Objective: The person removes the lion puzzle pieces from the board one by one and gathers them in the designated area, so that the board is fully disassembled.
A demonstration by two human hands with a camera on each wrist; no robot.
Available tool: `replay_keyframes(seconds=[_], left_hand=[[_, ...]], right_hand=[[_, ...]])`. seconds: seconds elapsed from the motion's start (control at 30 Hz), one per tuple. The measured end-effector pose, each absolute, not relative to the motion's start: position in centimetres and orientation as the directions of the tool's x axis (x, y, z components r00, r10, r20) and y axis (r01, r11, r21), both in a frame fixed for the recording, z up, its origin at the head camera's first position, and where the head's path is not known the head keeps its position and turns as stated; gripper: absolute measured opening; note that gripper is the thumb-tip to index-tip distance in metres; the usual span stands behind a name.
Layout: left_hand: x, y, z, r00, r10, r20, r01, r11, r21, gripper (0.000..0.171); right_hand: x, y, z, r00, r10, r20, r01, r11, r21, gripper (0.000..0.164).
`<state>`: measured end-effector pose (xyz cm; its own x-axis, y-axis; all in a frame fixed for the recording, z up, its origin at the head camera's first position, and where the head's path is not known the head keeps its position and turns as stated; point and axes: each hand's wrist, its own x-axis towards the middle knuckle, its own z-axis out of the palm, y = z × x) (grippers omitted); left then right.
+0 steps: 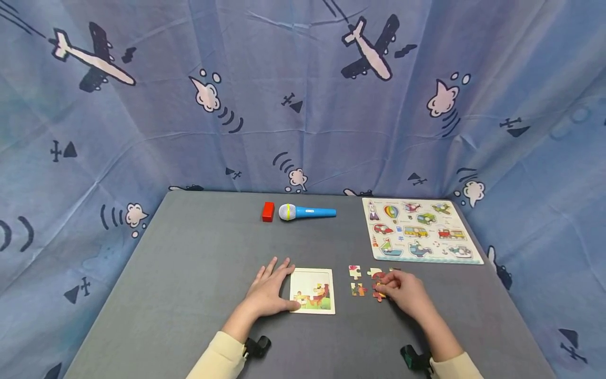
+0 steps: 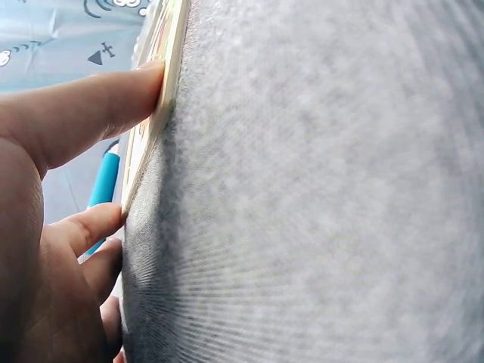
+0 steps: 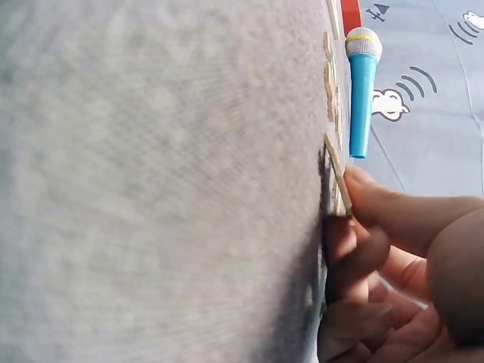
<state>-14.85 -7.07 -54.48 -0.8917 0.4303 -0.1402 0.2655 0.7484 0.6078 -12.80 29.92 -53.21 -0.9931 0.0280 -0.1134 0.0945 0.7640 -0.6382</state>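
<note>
The patterned blue curtain (image 1: pixel 303 145) stands behind and to both sides of the puzzle tray (image 1: pixel 305 279). The grey table (image 1: pixel 189 263) supports the tray and extends past it on all sides. The vehicle board (image 1: pixel 433 239) lies flat, to the right of the tray and farther back.

The left hand (image 1: pixel 267 295) is at the tray's left side, fingers extended and spread. Its thumb rests on the near-left corner of the frame; its index fingertip touches the far-left corner. The right hand (image 1: pixel 406 295) is to the right of the tray, thumb and fingertips bent in a pinch around a tilted puzzle piece (image 3: pixel 338 178).

The tray lies flat. Joined pieces occupy its near part; the pale base shows in the far part.

The blue microphone (image 1: pixel 312 212) lies beyond the tray, its silver head toward the left. The red block (image 1: pixel 268 211) is beyond and slightly left of the tray, just beside the microphone head. Loose pieces (image 1: pixel 354 271) lie to the right of the tray, some partly covered by the right hand.
</note>
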Motion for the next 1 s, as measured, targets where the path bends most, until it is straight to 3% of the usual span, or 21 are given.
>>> replay_keyframes(seconds=[0.37,0.63,1.0], left_hand=[[-14.9,-7.0,-54.7,-0.892,0.432,-0.136,0.269,0.747,0.607,0.094],[-14.8,-7.1,-54.6,-0.893,0.428,-0.138,0.262,0.746,0.612,0.094],[-14.9,-7.1,-54.7,-0.892,0.432,-0.133,0.266,0.74,0.618,0.094]], right_hand=[[-13.0,28.5,-51.3,-0.998,0.013,-0.062,0.049,0.78,-0.624,0.02],[-13.5,24.7,-49.9,-0.997,-0.071,-0.04,-0.021,0.699,-0.715,0.02],[-14.0,19.2,-50.9,-0.984,-0.171,-0.056,-0.073,0.664,-0.744,0.019]])
